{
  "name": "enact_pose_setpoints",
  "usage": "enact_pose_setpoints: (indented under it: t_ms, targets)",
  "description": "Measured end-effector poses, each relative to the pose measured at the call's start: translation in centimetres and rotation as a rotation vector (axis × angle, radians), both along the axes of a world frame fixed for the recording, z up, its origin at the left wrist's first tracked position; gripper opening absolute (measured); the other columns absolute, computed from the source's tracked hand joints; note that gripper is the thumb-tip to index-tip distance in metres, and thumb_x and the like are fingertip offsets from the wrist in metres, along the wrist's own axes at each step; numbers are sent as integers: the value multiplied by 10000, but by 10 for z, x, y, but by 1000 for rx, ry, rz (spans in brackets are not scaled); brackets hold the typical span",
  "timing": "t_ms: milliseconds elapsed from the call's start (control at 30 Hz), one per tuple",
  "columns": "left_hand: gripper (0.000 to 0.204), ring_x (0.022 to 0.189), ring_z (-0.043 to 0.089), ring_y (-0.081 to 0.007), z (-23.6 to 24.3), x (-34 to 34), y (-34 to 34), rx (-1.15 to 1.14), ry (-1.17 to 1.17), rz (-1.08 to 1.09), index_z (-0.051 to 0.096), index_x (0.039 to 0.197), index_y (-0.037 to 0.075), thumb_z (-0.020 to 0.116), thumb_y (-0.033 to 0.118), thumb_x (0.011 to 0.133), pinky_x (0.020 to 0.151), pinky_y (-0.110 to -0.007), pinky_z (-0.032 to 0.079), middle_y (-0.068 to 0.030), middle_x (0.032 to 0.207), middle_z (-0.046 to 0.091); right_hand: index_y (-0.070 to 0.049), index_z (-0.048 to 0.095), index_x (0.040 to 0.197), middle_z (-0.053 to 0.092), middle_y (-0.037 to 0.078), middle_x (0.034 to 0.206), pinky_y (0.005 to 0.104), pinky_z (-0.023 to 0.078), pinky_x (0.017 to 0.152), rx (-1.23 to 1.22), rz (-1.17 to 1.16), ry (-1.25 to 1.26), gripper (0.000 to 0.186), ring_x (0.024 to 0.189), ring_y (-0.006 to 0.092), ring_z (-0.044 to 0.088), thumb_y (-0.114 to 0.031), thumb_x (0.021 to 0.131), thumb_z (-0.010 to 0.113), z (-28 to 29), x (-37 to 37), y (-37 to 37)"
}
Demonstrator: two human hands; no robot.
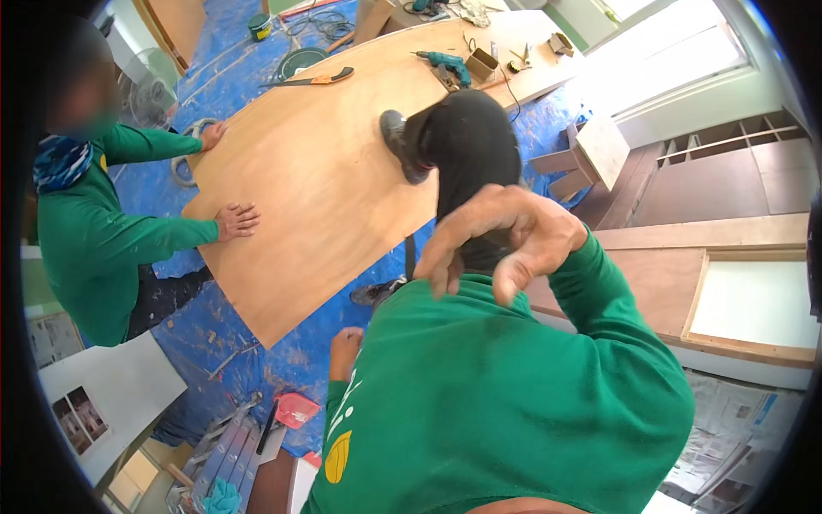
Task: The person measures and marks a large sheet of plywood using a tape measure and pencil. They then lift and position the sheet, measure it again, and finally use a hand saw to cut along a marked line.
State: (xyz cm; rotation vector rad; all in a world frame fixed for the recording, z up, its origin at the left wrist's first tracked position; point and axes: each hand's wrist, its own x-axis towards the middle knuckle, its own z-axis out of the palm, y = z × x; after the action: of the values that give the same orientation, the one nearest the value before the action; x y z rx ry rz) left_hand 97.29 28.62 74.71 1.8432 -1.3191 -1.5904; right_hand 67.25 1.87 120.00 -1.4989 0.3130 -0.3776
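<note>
My right hand (505, 240) is raised in front of my chest, its fingers curved and apart with nothing between them. Low at my left side hangs my left hand (345, 353), partly behind my sleeve; its fingers are hidden. Ahead lies a large plywood sheet (300, 197), and one of my dark shoes (399, 141) is up on it, with the knee bent. Across the sheet at the left, a co-worker in green (94, 231) rests both hands flat on its edge. A handsaw (317, 79) with an orange handle lies near the sheet's far left edge.
At the sheet's far end are a teal power drill (449, 64) and a small open box (481, 64). Blue sheeting (231, 360) covers the floor. A red dustpan (295, 409) lies at lower left; a small wooden stool (591, 154) and wooden cabinets (719, 180) stand at right.
</note>
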Motion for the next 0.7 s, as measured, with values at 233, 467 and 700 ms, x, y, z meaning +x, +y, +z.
enact_pose_setpoints:
  t_ms: [233,467,700]
  targets:
    - [309,825,711,-303,-44,5,65,99,-204,-77,752,1033,30,637,315,996,732,-474,552,-184,943,746,70,697,1172,756,180,1016,373,583,771,-125,158,-466,497,890,276,729,-291,877,868,3,74,-39]
    - [295,818,714,-321,-42,-2,52,260,-171,73,755,1015,34,654,310,993,729,-481,558,-187,927,744,52,737,1012,745,152,925,355,561,725,-124,61,-288,273,827,263,716,-163,888,850,-17,95,-116]
    - [281,811,718,-339,-50,-2,45,250,-194,51,759,997,39,670,305,989,726,-487,565,-191,911,741,13,756,920,728,125,862,352,548,722,-164,-59,-110,106,794,250,705,-78,919,811,-67,77,-174]
